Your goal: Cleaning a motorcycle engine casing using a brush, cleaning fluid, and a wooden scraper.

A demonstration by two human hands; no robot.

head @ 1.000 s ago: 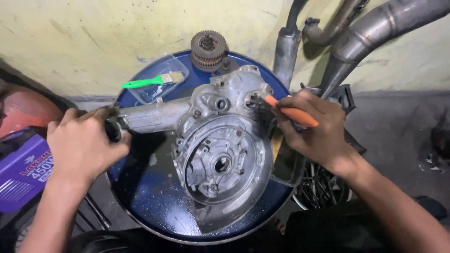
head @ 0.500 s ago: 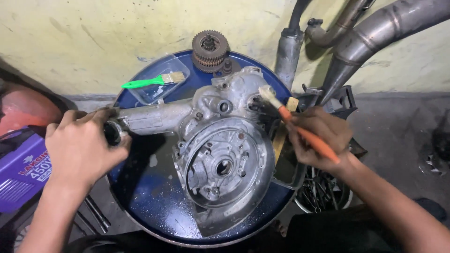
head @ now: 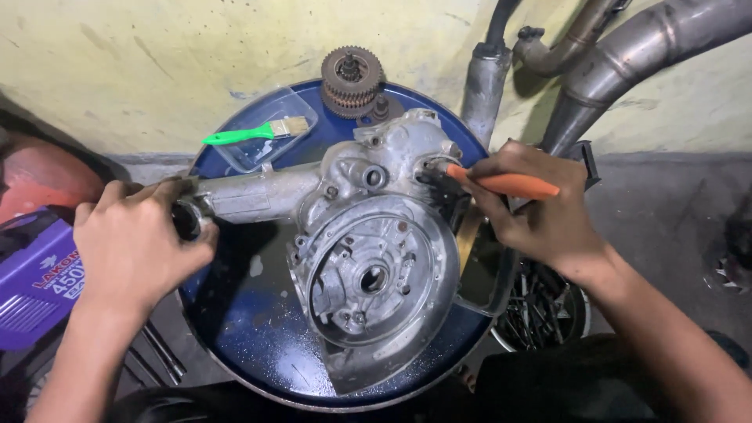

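Observation:
A grey metal engine casing [head: 368, 258] lies on top of a blue drum [head: 251, 313], its round open face up. My left hand [head: 133, 243] grips the end of the casing's long tube arm at the left. My right hand [head: 540, 211] holds an orange-handled brush [head: 505, 184], with the bristle end pressed against the casing's upper right side.
A clear plastic tray [head: 262, 145] with a green-handled brush [head: 254, 133] sits at the drum's back left. A rusty gear cluster [head: 352, 78] stands at the back edge. Metal exhaust pipes [head: 611, 70] lean on the yellow wall. A purple box [head: 35, 282] lies at left.
My right hand has swung the orange brush from a slanted hold to a level one, with its tip back on the casing's upper right side. My left hand stays on the tube.

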